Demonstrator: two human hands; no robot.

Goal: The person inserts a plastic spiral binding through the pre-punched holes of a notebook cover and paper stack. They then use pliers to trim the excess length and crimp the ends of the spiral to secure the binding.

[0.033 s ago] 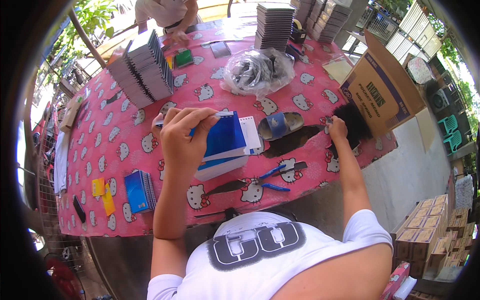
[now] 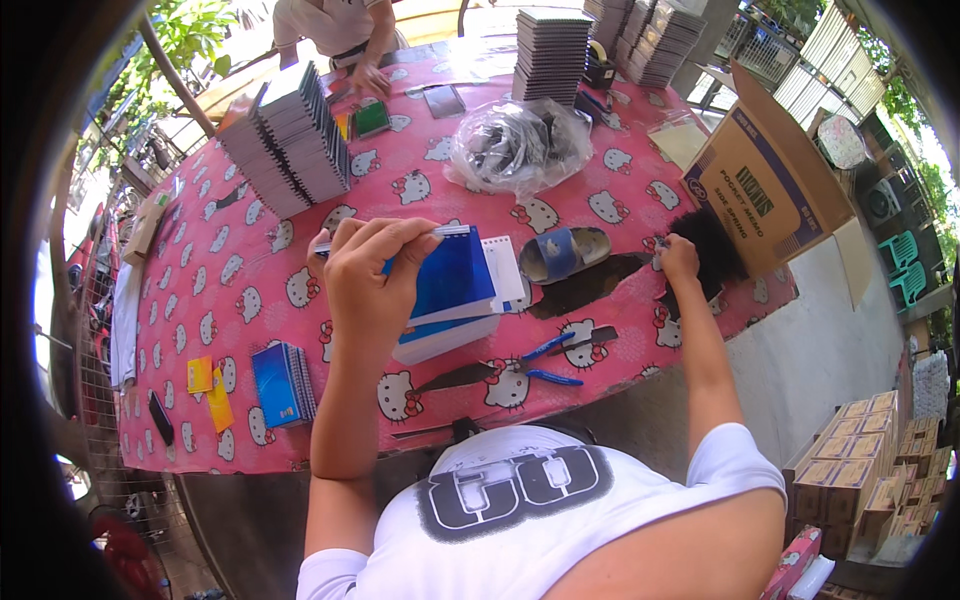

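My left hand [image 2: 372,268] is closed in a pinch at the top edge of a blue-covered pad [image 2: 450,275], where a thin pale strip shows by the fingers. White punched sheets [image 2: 503,268] jut out from the pad's right side. Under it sits a stack of blue and white pads [image 2: 447,340]. Out to the right, my right hand [image 2: 678,258] has its fingertips together at the edge of a bristly black heap [image 2: 715,245], which looks like thin binding wires. Whatever small thing those fingers hold is too small to make out.
A blue slipper [image 2: 563,253] and blue-handled pliers [image 2: 552,362] lie between my arms. Stacked spiral notebooks [image 2: 285,145], a clear plastic bag [image 2: 520,145] and an open carton [image 2: 765,185] stand around. Small blue notebooks [image 2: 282,385] lie left. A person [image 2: 340,30] works across the table.
The far person's hand has shifted slightly toward the green notebook. My own hands keep their places, and the whole view has moved only a little.
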